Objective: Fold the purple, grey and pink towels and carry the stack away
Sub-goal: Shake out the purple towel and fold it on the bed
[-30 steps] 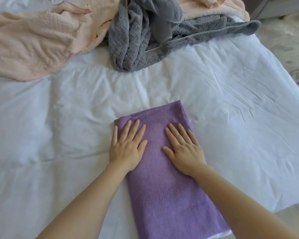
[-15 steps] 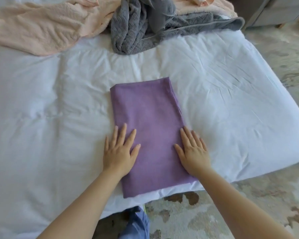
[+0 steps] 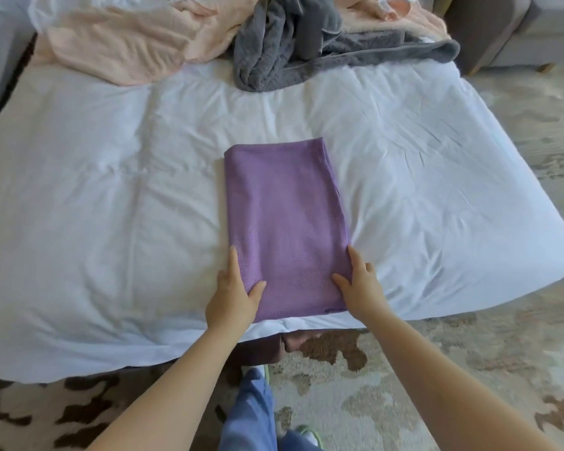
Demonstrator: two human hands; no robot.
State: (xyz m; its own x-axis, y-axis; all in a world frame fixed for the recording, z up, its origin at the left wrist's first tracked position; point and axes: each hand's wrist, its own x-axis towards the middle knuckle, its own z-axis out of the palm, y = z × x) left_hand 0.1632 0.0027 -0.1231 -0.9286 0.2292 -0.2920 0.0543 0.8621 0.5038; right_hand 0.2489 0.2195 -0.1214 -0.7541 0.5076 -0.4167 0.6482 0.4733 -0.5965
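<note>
Purple towel folded, flat on white bed near its front edge. Left hand and right hand grip its side edges, thumbs on top, fingers apparently tucked beneath

The purple towel lies folded into a long, smooth rectangle on the white bed, straight in front of me, its short end at the near edge. My left hand and right hand pinch its near corners. The quilted grey towel sits crumpled at the far side, partly over the rumpled, spread-out pink towel.
</note>
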